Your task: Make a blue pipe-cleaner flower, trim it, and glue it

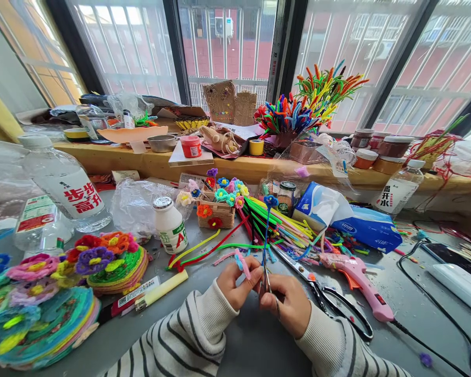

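Observation:
At the front middle of the table, my left hand (235, 283) is closed in a pinch, with a short pink and light-blue pipe cleaner piece (242, 263) sticking up from its fingers. A blue pipe-cleaner flower (270, 201) stands upright on a thin dark-blue stem (266, 235), whose lower end meets my left fingertips. Small silver scissors (265, 287) are in my right hand (288, 303), blades pointing up, right beside the stem's lower end. Both hands nearly touch. Fingers partly hide the stem's end and the scissor handles.
Larger black-handled scissors (329, 301) and a pink glue gun (361, 280) with its cord lie to the right. Behind are loose pipe cleaners (286, 225), a flower basket (215, 212) and a white bottle (169, 225). Flower-topped discs (58, 324) and a yellow-handled tool (160, 290) lie left.

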The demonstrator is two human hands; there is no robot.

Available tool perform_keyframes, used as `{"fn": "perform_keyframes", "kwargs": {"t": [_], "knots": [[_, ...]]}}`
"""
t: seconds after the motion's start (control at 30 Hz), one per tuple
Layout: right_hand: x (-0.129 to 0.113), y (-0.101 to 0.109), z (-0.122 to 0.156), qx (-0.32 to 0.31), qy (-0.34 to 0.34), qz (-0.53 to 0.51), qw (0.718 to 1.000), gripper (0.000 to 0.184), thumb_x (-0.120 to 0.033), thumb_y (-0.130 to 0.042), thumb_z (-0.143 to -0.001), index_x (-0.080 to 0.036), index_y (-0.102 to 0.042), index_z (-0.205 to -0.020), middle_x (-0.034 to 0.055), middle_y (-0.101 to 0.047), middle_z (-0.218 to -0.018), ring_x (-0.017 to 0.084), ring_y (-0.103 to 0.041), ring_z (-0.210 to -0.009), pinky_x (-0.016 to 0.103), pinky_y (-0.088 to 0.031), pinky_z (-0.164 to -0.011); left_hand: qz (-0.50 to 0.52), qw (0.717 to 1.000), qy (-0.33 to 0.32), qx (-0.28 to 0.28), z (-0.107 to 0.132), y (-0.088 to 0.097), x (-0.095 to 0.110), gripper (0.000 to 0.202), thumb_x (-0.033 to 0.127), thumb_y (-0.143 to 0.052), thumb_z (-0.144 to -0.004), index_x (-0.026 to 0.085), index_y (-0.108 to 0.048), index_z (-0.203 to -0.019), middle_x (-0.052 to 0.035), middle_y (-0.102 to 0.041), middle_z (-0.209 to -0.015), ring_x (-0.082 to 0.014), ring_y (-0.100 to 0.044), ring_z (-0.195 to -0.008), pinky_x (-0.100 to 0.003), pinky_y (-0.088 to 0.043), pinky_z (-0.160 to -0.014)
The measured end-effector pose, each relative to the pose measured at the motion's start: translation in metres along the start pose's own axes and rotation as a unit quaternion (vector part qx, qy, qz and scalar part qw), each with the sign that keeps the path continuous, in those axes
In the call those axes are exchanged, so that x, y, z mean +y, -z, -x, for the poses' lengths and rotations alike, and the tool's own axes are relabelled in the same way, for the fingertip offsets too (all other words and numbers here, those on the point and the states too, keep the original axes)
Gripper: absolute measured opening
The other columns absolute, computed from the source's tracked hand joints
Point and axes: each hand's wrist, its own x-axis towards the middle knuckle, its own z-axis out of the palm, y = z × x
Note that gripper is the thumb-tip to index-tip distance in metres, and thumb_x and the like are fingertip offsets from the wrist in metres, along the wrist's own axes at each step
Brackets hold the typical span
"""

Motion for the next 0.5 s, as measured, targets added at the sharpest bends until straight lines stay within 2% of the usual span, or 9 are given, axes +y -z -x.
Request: {"fn": "perform_keyframes", "kwargs": {"t": [0.07,0.23,0.5], "knots": [[-0.0002,-0.0003,-0.0005,0.007,0.001,0.02,1.0,0.06,-0.065,-0.02,-0.065,-0.014,-0.042,-0.041,-0.0013,-0.036,-0.043,0.008,-0.032,-0.042,0.021,-0.025,-0.042,0.001,1.0,0.006,-0.003,0.0,0.0003,0.0002,0.022,0.031,-0.039,-0.071,0.015,-0.043,-0.057,0.0027,-0.043,-0.05,-0.0081,-0.043,-0.047,-0.022,-0.035,-0.051],[0.0025,0.0001,-0.0031,0.044,0.016,0.043,0.998,0.049,-0.051,-0.037,-0.069,-0.016,-0.031,-0.035,-0.0046,-0.028,-0.039,0.007,-0.027,-0.039,0.021,-0.022,-0.039,-0.006,1.0,0.007,-0.016,-0.0008,0.0032,0.0019,0.023,0.03,-0.037,-0.073,0.015,-0.043,-0.057,0.0025,-0.043,-0.049,-0.0082,-0.043,-0.048,-0.022,-0.036,-0.051],[0.0034,0.0002,-0.0032,0.053,0.006,0.016,0.998,0.051,-0.052,-0.039,-0.068,-0.016,-0.036,-0.031,-0.0024,-0.036,-0.035,0.008,-0.035,-0.038,0.02,-0.028,-0.04,0.025,0.999,0.01,-0.027,-0.0008,0.0049,0.0019,0.021,0.029,-0.035,-0.074,0.015,-0.04,-0.059,0.0036,-0.04,-0.05,-0.007,-0.044,-0.045,-0.021,-0.036,-0.049]]}}
